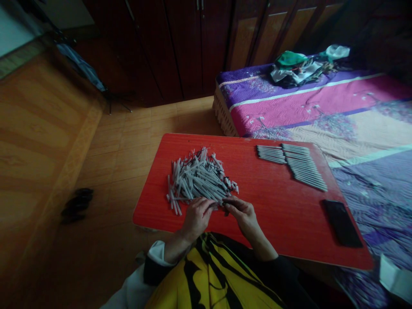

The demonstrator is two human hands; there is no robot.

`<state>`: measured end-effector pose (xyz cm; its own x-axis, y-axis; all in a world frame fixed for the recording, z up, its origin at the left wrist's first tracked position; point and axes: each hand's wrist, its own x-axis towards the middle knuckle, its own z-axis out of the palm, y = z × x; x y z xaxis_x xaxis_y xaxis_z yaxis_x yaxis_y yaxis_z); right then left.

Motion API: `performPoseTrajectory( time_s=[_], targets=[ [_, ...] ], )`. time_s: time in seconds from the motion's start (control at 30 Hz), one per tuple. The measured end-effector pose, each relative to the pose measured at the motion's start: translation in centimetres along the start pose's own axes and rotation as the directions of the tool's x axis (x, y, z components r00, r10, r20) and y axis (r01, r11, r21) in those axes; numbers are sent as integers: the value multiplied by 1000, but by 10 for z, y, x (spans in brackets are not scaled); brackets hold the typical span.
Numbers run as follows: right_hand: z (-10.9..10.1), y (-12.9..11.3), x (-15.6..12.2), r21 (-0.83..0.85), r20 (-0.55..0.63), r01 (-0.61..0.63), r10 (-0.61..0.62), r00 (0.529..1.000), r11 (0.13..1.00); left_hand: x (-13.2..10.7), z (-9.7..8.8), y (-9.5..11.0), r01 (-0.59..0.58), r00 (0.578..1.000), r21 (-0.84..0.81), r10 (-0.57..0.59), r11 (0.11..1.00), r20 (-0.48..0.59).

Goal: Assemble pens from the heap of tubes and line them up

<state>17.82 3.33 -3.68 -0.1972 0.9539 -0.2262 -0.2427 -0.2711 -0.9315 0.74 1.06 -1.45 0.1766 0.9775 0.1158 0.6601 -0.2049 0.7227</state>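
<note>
- Slim piece [220, 208]: located between the two hands at the desk's near edge, in front of the pile; its detail is too small to make out.
- Left hand [197, 216]: grip pinched, thumb against forefinger, on the slim piece.
- Right hand [242, 211]: grip likewise closed, thumb and fingers on a dark part; whether this belongs to the same piece cannot be told.
- Pile of tubes [196, 178]: loose, grey and whitish, lying at mixed angles just beyond the hands; small dark-ended pieces lie along its right side.
- Rows of sticks [304, 165]: two adjoining groups, laid side by side with dark ends to the left, near the desk's far right corner.
- Black slab [343, 224]: phone-like, flat near the right edge, apart from the sticks.
- Desk [273, 206]: red top, rounded corners.
- Bed [341, 124]: beyond and right of the desk, patterned cover, bundle of cloth [299, 68] on top.
- Tiled floor [128, 146]: to the left, bearing dark objects [77, 206].
</note>
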Motion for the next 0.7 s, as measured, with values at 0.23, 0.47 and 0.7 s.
performPoseTrajectory(
  time_s=[0.23,0.47,0.7],
  targets=[
    [5,-7,0,-81,23,84,-82,996,993,-1,-1,0,-43,999,72,41,996,29],
    [7,-13,-3,-247,77,182,-168,983,952,-2,0,-1,-57,997,96,53,994,52],
    [10,-23,-5,-524,163,311,-265,950,793,-1,1,0,-61,996,101,55,993,67]
  ],
)
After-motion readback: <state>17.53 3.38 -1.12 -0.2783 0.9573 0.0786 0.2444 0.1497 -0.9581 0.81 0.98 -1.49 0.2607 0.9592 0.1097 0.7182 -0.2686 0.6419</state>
